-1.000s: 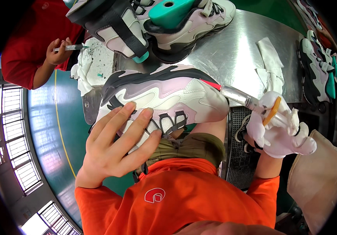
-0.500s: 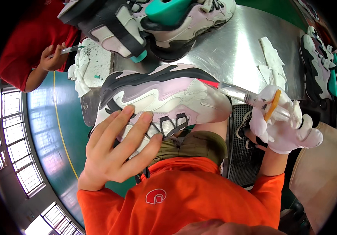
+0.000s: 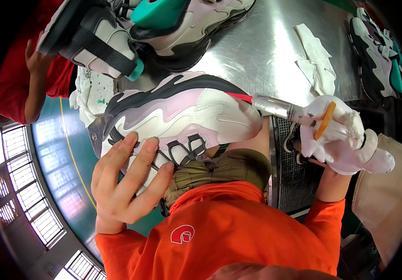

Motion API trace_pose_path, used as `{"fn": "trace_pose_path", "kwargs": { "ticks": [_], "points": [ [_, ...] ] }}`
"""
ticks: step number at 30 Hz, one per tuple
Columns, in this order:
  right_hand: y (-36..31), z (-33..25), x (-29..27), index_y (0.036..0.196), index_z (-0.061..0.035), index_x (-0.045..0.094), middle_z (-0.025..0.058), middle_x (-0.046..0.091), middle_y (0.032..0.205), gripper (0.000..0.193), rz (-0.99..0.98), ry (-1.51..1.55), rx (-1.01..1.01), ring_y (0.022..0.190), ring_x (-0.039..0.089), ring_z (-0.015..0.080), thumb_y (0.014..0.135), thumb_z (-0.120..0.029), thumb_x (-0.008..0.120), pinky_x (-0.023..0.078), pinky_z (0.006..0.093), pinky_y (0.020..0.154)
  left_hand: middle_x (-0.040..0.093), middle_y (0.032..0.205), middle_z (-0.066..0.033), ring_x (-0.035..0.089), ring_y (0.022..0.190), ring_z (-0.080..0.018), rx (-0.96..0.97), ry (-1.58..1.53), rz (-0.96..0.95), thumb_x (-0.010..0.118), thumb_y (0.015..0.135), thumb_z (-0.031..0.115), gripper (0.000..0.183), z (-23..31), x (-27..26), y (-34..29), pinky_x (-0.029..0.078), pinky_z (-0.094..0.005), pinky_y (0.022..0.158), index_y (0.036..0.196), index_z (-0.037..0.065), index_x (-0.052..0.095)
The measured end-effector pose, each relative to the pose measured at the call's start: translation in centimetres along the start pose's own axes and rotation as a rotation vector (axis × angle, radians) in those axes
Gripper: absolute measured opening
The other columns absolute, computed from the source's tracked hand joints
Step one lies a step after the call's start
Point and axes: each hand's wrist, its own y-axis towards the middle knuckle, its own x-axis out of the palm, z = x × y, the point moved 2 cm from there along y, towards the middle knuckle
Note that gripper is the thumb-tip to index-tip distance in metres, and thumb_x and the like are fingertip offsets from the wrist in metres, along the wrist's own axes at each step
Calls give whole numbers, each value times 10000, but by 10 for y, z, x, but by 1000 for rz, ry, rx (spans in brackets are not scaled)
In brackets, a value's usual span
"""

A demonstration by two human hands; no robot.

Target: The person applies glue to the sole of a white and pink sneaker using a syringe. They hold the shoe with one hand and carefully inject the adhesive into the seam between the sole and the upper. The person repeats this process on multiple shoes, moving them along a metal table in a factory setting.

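A white, pink and grey sneaker (image 3: 177,116) lies on its side before me, its dark sole edge turned away from me. My bare left hand (image 3: 128,182) grips it by the laced upper, fingers spread over the white mesh; the thumb is out of sight. In my right hand (image 3: 343,135), which wears a white glove, is a clear syringe (image 3: 278,108) with an orange-yellow flange. Its red tip (image 3: 239,97) touches or nearly touches the line between upper and sole, near the sneaker's right end.
More sneakers (image 3: 177,35) with teal inserts stand on the metal table (image 3: 252,51) at the far side. Crumpled white cloth (image 3: 316,60) lies there, and further sneakers (image 3: 373,60) at the far right. At the far left are a co-worker's arm (image 3: 35,79) and a stained white block (image 3: 103,91).
The view has shifted, so most things sit further left and higher. The syringe tip stays at the sole line. The co-worker's hand has lifted, and the syringe it held no longer shows.
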Motion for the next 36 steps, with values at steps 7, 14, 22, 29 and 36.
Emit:
{"fn": "trace_pose_path", "kwargs": {
  "ticks": [7,14,22,29,36],
  "points": [
    [-3,-11,-6,1154,2,559,120,649,991,444,-47,-21,132,736,614,164,859,-316,654,480,239,662,703,1133,-60,659,1013,-313,-6,8,3,729,833,243,186,2,0,-2,558,-374,773,1013,206,698],
    [-16,16,-22,1051,-42,616,173,622,986,407,-20,119,-106,663,586,204,866,-403,595,486,299,613,688,1177,-57,656,1031,-310,-16,47,6,738,834,278,213,7,1,-6,541,-367,753,1036,220,702],
    [-6,1,3,1042,-89,665,192,590,1047,448,-306,230,-96,764,580,227,859,-494,611,494,325,681,683,1179,-96,656,1035,-320,-55,102,5,690,873,243,160,26,2,-12,528,-360,745,1028,214,718],
    [-8,31,16,1022,-70,676,296,572,1106,647,-354,494,-433,697,544,236,708,-635,683,448,278,639,687,1171,-111,662,1025,-323,-58,168,20,698,877,239,168,36,5,-16,511,-340,720,1042,211,715],
    [-29,30,27,1054,-47,655,276,574,1105,668,-219,457,-450,695,534,217,684,-600,717,451,275,670,688,1176,-113,665,1016,-318,-56,190,65,725,869,259,202,42,9,-19,499,-330,699,1063,208,710]
  ]
}}
